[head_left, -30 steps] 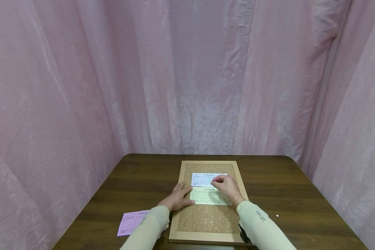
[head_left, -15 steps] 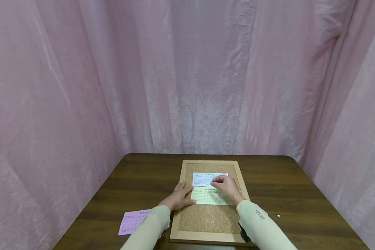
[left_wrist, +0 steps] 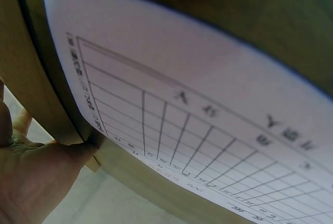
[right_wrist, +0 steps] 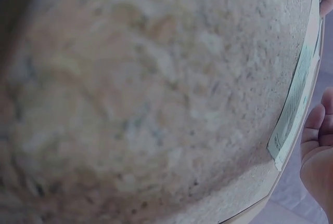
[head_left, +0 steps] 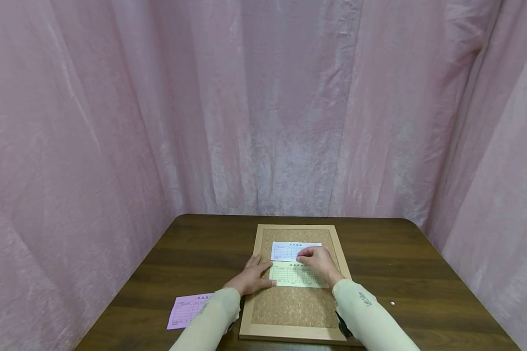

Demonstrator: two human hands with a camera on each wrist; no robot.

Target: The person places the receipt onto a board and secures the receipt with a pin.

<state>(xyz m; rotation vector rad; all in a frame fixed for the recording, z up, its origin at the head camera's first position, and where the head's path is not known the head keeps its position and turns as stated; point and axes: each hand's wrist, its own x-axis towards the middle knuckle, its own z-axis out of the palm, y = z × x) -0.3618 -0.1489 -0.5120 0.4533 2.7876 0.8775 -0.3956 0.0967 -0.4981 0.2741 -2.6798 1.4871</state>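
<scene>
A wood-framed cork board (head_left: pixel 296 309) lies on the table with two printed slips on it, a white one (head_left: pixel 283 251) above a pale green one (head_left: pixel 296 276). My left hand (head_left: pixel 249 277) rests spread over the board's left edge, its fingertips and thumb at the green slip's left side. Thumb and index finger of my right hand (head_left: pixel 318 263) pinch together where the slips meet, and their tips hide the small thing between them. A purple slip (head_left: pixel 186 312) lies left of the board, partly under the left forearm, and fills much of the left wrist view.
A small round pinkish thing (head_left: pixel 393 303) lies on the dark wooden table (head_left: pixel 391 258), right of the board. Pink curtains (head_left: pixel 263 122) hang behind the table and along both sides. Bare cork shows below the green slip.
Both hands keep their places on the board. The whole head view has shifted slightly, so the board sits a little farther right in it.
</scene>
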